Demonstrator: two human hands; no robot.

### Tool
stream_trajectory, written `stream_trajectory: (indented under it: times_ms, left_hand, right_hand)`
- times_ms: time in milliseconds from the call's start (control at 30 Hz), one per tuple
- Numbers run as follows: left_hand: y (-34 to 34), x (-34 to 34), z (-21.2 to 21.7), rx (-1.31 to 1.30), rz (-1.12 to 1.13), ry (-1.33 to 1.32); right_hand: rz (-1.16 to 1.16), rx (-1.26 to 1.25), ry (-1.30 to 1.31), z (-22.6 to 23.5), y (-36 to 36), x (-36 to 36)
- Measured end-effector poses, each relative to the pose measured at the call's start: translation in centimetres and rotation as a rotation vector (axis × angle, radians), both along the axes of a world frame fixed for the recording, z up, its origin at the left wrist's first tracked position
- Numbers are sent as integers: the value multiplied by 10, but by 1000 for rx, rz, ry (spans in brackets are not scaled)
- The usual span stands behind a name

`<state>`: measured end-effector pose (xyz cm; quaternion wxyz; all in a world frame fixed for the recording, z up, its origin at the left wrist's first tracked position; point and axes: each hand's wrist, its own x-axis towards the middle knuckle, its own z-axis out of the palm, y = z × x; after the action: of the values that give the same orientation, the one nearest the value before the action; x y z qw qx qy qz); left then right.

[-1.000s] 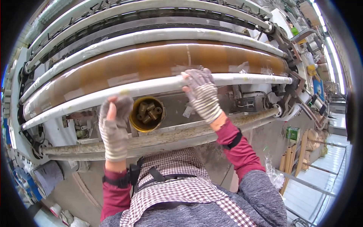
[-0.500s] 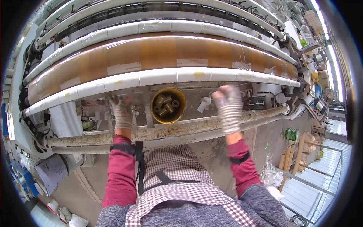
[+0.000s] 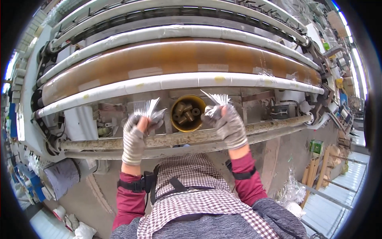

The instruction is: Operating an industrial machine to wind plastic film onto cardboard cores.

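My left hand (image 3: 135,137), in a grey striped work glove with bare fingertips, is closed on a bunched, fan-shaped piece of whitish clear film (image 3: 147,107). A similar bunch of film (image 3: 218,99) sticks up from my right hand (image 3: 230,129), gloved the same way and also closed. Whether the two bunches are joined I cannot tell. Between the hands, a little beyond them, stands a yellow-rimmed bucket (image 3: 188,130) holding several short brown tube pieces (image 3: 185,113). Both hands are just in front of the long white roller (image 3: 175,82).
Behind the white roller lies a wide roll wrapped in brown film (image 3: 179,57), with more rollers beyond. A dirty horizontal bar (image 3: 167,139) crosses below my hands. To the right are a green box (image 3: 316,146), cardboard tubes (image 3: 309,171) and crumpled clear plastic (image 3: 290,189).
My hands have come closer together and nearer to me. The film bunches now show plainly in both; before, none was clear in either hand. The view has shifted slightly.
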<state>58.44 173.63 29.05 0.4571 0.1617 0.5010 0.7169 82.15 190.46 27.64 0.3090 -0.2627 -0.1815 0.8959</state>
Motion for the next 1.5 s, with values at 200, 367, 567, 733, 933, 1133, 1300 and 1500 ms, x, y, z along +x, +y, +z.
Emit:
stream_trajectory:
  times_ms: [200,367,567,733,933,1133,1300,1500]
  left_hand:
    - [103,-65,32,152,181,-342]
    - [128,-84,34,41,376,-525]
    - [113,-107,36,288,431,-340]
    - [36,-75,54,138,142,-179]
    - [-132,-188,-53,-209,434,-109]
    - [-152,-318,-115,-32,625,-192]
    - [-199,-353,-144,-239,155,198]
    - [-245,-314,-78,-257,178,37]
  right_hand:
    - [46,115,-25,50,100,-61]
    - [-69,1553,-772,59,81,-61]
    - [52,2040,-1013,60,72,-98]
    - [94,2087,-805,57,-5,-181]
    - [-125,2074,-964,72,-53,-231]
    - [183,104,-428,-57,-151,-287]
    - [111,-61,30,-109,-165,-355]
    - [120,-16,-357,-56,-217,-301]
